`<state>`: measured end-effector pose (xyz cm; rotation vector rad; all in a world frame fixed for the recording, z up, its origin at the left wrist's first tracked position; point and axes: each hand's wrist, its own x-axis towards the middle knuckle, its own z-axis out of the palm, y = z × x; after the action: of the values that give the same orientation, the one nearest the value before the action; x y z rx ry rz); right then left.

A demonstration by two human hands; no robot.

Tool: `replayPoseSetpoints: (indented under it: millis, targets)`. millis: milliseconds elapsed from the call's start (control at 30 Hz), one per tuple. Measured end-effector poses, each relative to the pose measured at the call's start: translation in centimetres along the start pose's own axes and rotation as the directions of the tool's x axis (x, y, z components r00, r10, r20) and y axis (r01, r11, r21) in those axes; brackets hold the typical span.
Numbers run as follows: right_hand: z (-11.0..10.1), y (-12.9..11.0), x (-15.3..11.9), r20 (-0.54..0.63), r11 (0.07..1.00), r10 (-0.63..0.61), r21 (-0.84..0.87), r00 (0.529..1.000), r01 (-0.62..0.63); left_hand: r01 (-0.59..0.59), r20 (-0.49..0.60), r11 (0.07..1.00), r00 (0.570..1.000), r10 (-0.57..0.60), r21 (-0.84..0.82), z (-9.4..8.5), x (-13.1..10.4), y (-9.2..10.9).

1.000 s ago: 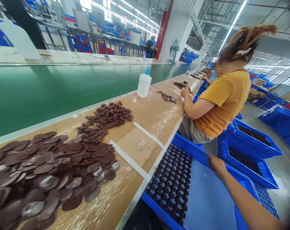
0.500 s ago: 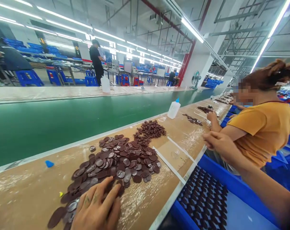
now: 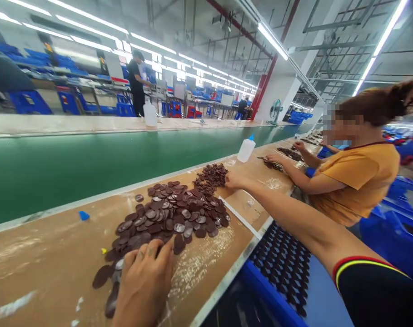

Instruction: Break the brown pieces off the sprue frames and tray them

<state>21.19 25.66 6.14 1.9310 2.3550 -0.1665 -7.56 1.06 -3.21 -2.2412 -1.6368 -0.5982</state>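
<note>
My left hand (image 3: 146, 274) is curled at the near edge of a pile of thin dark brown oval discs (image 3: 172, 211). One brown oval disc (image 3: 179, 244) shows at its fingertips, pinched there. Stretched across the bench, my right hand (image 3: 234, 180) has its fingers drawn together at the side of a heap of small brown pieces (image 3: 209, 176). Whatever sits in those fingertips is hidden. Below my right arm, a blue bin (image 3: 261, 284) holds rows of dark brown pieces (image 3: 281, 259) on a pale sheet.
A white bottle with a blue tip (image 3: 246, 150) stands beyond the heap, beside the green conveyor belt (image 3: 90, 168). A blue cap (image 3: 84, 215) lies on the bench at left. To the right, a co-worker in a yellow shirt (image 3: 356, 172) handles similar brown pieces.
My right hand has moved left and forward from above the bin to the heap of small pieces. My left fingers have drawn in around a disc. The co-worker's hand has reached forward.
</note>
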Motion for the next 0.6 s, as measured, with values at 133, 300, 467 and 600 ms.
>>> replayPoseSetpoints:
  millis: [133, 300, 467, 600]
  targets:
    - [1.0, 0.9, 0.5, 0.035, 0.996, 0.004, -0.085, 0.999, -0.001, 0.018, -0.023, 0.999, 1.0, -0.017, 0.039, 0.2, 0.3, -0.2]
    - [1.1, 1.0, 1.0, 0.064, 0.986, -0.068, -0.145, 0.996, 0.077, 0.05, 0.019, 0.998, 0.999, -0.051, 0.029, 0.0, 0.4, 0.0]
    - [0.6, 0.5, 1.3, 0.107, 0.979, -0.113, -0.156, 0.988, 0.129, 0.073, 0.009, 0.997, 0.997, -0.073, -0.003, -0.5, 0.8, 0.2]
    - [0.5, -0.2, 1.4, 0.049, 0.984, -0.097, -0.142, 0.994, 0.103, 0.091, -0.02, 0.995, 0.996, -0.092, -0.044, -0.5, 1.1, 0.1]
